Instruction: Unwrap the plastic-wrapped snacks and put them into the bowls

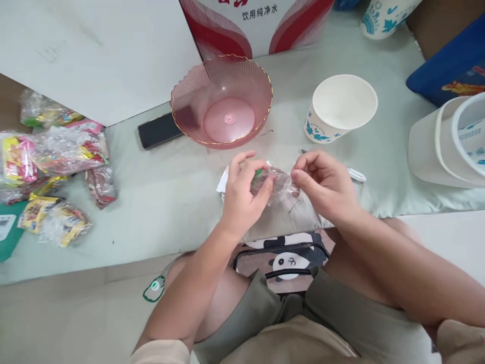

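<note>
Between my two hands is a crinkled see-through plastic packet [281, 181] with a little green and some brown showing; its contents are hard to make out. My left hand [242, 194] is closed around its left end, thumb and fingers curled on it. With thumb and fingertips, my right hand [329, 187] pinches the packet's right end. A small white piece of paper [223, 181] sticks out beside my left hand. Just beyond the hands stands a pink ribbed bowl [223, 119] with a gold wavy rim. A white paper tub [343, 108] with blue leaf prints stands farther right.
Several wrapped snack packets [64, 156] lie at the left. A dark phone [161, 130] rests partly behind the bowl. White containers [435, 141] stand at the right, near a blue package [450, 65]. A slim white object [356, 175] lies by my right hand. Boxes [261, 25] line the back.
</note>
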The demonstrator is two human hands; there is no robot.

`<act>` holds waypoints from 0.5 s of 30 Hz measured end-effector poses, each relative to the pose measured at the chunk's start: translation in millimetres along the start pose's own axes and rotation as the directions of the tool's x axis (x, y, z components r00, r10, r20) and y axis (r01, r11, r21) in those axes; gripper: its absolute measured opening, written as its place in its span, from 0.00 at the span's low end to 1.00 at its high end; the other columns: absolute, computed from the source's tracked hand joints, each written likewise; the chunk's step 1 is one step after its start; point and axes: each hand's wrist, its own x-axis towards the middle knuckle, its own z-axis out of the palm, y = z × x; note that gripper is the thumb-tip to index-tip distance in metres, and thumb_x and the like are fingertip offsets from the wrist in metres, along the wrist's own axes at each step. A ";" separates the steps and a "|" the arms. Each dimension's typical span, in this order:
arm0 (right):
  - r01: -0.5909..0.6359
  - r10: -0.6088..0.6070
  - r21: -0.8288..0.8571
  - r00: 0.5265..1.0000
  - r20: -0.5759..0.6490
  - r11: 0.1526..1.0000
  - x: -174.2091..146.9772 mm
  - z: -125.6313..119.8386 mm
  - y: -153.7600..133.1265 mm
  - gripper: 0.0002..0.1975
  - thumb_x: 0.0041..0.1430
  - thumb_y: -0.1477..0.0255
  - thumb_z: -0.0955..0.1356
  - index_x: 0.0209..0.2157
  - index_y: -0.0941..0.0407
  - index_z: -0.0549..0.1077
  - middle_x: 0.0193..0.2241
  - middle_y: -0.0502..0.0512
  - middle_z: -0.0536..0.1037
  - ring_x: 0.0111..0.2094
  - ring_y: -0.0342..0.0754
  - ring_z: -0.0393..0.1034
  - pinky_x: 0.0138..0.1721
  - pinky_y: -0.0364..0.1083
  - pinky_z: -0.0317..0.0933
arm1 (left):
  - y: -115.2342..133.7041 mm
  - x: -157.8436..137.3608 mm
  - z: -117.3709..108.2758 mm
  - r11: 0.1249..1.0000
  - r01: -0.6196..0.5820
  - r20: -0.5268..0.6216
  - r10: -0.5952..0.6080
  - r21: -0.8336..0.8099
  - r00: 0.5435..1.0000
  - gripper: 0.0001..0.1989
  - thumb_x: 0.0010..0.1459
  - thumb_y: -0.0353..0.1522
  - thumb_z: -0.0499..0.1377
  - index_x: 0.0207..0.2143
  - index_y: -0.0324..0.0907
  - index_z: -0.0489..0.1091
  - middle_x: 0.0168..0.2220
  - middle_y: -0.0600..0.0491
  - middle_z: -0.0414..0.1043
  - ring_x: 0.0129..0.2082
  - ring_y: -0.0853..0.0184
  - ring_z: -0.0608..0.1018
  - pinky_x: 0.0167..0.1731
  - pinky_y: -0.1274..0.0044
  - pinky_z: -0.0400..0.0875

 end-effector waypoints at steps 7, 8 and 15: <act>0.051 -0.062 0.180 0.996 0.057 0.982 1.4 -4.7 -0.3 0.16 0.62 0.55 0.74 0.36 0.51 0.71 0.30 0.49 0.76 0.29 0.44 0.74 0.34 0.46 0.74 | 7.0 0.5 -3.1 0.993 -0.036 0.095 0.025 0.115 0.995 0.17 0.56 0.42 0.69 0.44 0.45 0.73 0.55 0.45 0.73 0.54 0.57 0.79 0.52 0.65 0.77; 0.090 -0.097 0.122 0.994 0.052 0.988 0.6 -6.2 0.3 0.14 0.63 0.55 0.72 0.38 0.51 0.72 0.32 0.50 0.77 0.32 0.45 0.75 0.38 0.47 0.74 | 7.1 1.5 -2.8 0.995 -0.002 0.066 -0.005 0.099 0.998 0.10 0.59 0.38 0.66 0.42 0.45 0.73 0.52 0.47 0.76 0.51 0.59 0.80 0.51 0.67 0.77; 0.145 -0.108 -0.397 0.987 0.116 0.906 7.6 -12.2 15.4 0.27 0.57 0.63 0.73 0.57 0.51 0.69 0.56 0.62 0.75 0.54 0.56 0.72 0.50 0.56 0.73 | -3.1 7.4 -10.0 0.894 0.325 -0.130 -0.378 -0.307 0.917 0.15 0.65 0.45 0.61 0.36 0.44 0.75 0.29 0.54 0.75 0.32 0.66 0.77 0.34 0.75 0.74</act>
